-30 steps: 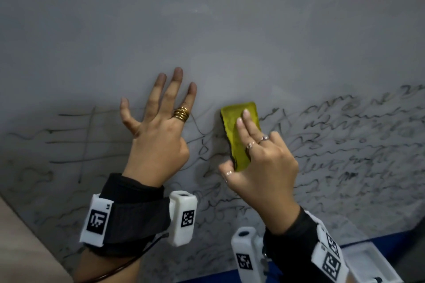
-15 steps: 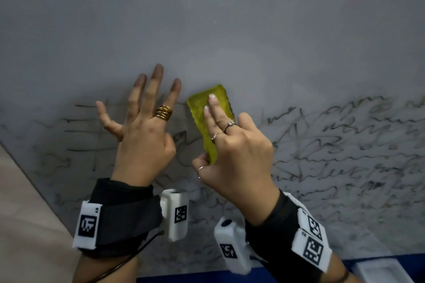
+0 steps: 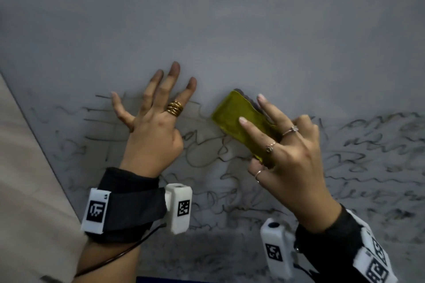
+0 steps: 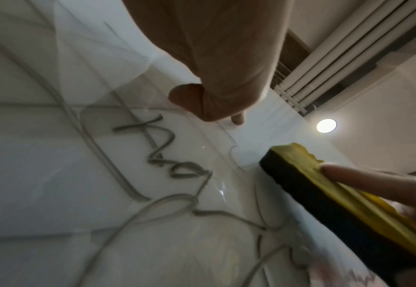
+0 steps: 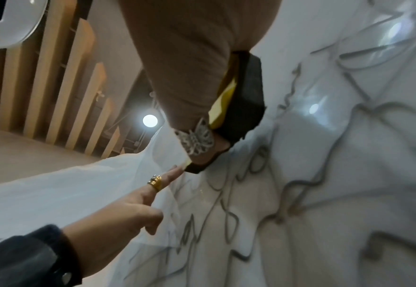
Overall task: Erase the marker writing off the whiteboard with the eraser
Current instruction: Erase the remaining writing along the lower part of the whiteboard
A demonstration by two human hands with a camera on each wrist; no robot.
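The whiteboard (image 3: 207, 18) fills the head view, its upper part wiped grey and its lower half covered in black marker writing (image 3: 358, 145). My right hand (image 3: 264, 142) grips a yellow eraser (image 3: 239, 119) with a dark felt face, tilted with its top to the left and pressed on the board at the upper edge of the writing. My left hand (image 3: 156, 108) lies flat on the board to the eraser's left, fingers spread, holding nothing. In the left wrist view the eraser (image 4: 324, 194) sits beside scribbles (image 4: 167, 155). The right wrist view shows the eraser's felt (image 5: 241, 101) against the board.
A beige wall (image 3: 23, 179) borders the board's slanted left edge. A blue strip (image 3: 174, 280) shows under the board at the bottom. More writing (image 3: 230, 209) runs below both hands and far to the right.
The eraser swept left toward my left hand, then back to the right, and is tilted more now. My left hand has stayed flat on the board.
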